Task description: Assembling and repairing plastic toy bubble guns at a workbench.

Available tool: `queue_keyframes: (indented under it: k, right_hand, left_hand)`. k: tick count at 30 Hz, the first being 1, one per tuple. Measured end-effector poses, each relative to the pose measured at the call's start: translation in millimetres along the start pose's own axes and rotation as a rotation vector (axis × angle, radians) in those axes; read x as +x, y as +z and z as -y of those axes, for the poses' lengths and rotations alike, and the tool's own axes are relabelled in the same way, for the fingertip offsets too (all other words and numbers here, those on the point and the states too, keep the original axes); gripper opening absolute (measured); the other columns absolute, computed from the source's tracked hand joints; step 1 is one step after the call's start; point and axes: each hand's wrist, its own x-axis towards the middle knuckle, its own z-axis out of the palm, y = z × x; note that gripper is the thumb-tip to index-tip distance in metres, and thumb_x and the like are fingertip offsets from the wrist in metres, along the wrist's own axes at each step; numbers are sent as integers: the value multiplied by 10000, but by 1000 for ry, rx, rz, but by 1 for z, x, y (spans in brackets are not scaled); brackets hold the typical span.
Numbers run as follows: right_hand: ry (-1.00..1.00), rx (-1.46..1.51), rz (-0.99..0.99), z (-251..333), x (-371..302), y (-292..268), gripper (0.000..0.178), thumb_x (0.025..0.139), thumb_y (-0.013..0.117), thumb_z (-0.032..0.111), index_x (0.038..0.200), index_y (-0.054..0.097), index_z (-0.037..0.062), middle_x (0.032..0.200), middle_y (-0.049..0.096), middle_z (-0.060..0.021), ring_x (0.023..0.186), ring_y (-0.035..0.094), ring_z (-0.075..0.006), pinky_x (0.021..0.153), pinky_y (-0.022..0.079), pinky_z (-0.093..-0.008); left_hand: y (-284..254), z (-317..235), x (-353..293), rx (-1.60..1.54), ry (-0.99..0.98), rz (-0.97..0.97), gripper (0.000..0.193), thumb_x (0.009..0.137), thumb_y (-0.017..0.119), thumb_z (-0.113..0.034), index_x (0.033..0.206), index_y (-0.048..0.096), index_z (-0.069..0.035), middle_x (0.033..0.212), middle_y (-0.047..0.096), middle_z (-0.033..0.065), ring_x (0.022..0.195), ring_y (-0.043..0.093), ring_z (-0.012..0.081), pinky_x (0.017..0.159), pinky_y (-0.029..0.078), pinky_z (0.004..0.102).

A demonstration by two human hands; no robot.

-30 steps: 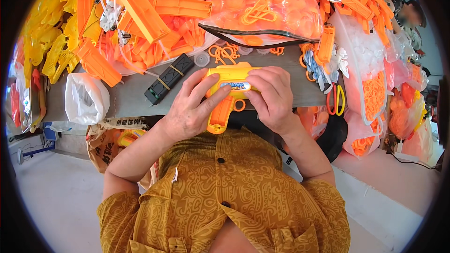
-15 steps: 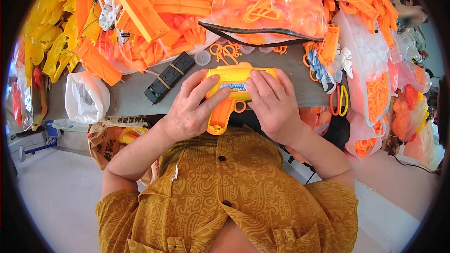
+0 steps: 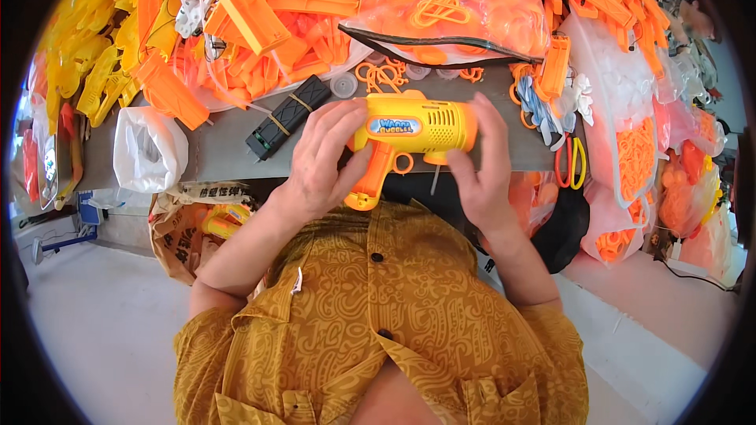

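Left hand (image 3: 319,161) and right hand (image 3: 480,173) around yellow toy gun (image 3: 417,126)

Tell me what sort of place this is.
Probably a toy assembly workbench in a small workshop or factory. Both hands hold a yellow and orange toy gun over a grey bench, heaps of loose orange plastic parts lie behind, and clear bags of orange parts stand at the right.
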Motion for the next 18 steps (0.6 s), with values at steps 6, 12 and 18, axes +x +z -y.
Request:
queue_keyframes:
  k: [6,12,18]
  right_hand:
    - [310,934,-315,14,7,4,531,797,550,143,1246,312,-13,1169,445,-110,1083,454,-208,911,377,-321]
    - [-14,183,-116,52,32,-42,574,671,669,117,1172,413,4,1095,504,-139,1014,511,-260,852,429,-364]
    - [-333,-453,81,22,20,10,601,558,729,67,1111,495,59,1113,471,-138,1039,461,-301,884,365,-420]
  left_hand:
    - [30,-14,-3,-311,-126,-166,468,673,650,54,1097,453,40,1095,500,200,1010,509,305,847,421,343]
    - [25,-31,5,-405,-148,48,500,652,702,-13,1097,477,16,1108,504,179,983,523,300,819,440,344]
    - [-4,-13,-2,-85,-180,34,260,657,662,17,899,568,8,963,552,146,834,549,286,696,457,337]
